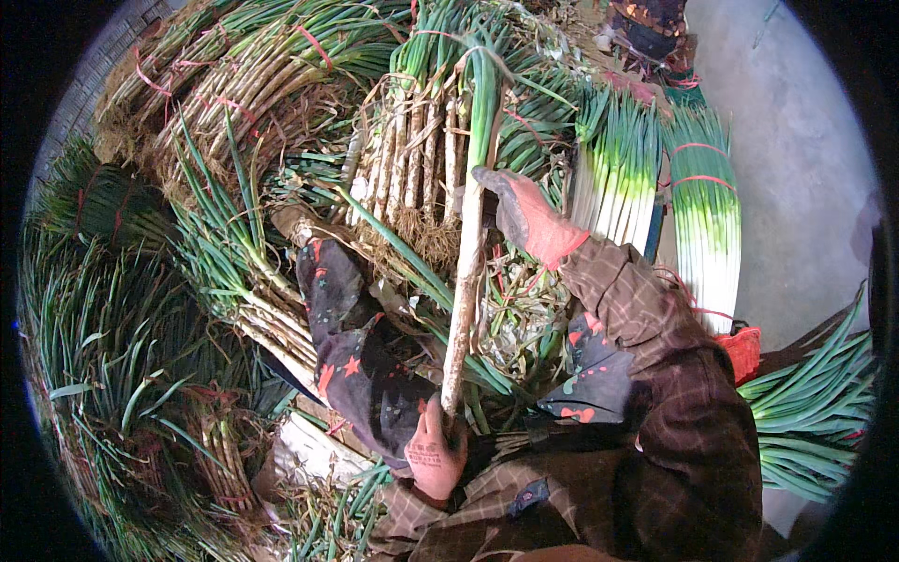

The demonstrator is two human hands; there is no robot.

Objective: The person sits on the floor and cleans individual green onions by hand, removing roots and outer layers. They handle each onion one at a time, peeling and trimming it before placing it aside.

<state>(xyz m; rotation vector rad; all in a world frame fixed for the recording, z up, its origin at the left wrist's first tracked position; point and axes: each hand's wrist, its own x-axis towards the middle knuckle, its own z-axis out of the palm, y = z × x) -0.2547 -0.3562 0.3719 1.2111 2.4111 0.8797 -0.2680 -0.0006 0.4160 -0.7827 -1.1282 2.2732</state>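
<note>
A long green onion stalk (465, 295) runs up the middle of the view, its white shaft streaked with brown soil or skin and its green leaves at the far end. Around its lower end is my left hand (434, 449), in an orange-pink glove with printing on the back. My right hand (528, 212), in an orange glove with a dark grey palm, grips the same stalk near where white turns green. Some right-hand fingers are hidden behind the stalk. Just beyond it, a bundle of unpeeled green onions (414, 161) shows soil-caked shafts and stringy roots.
Cleaned green onions (621, 172) lie at right beside a bundle tied with red bands (704, 211). Tied, rooted bundles (232, 105) are heaped at the upper left. More green onions (281, 323) lie by my left leg. Peeled scraps (523, 316) litter the ground between my legs.
</note>
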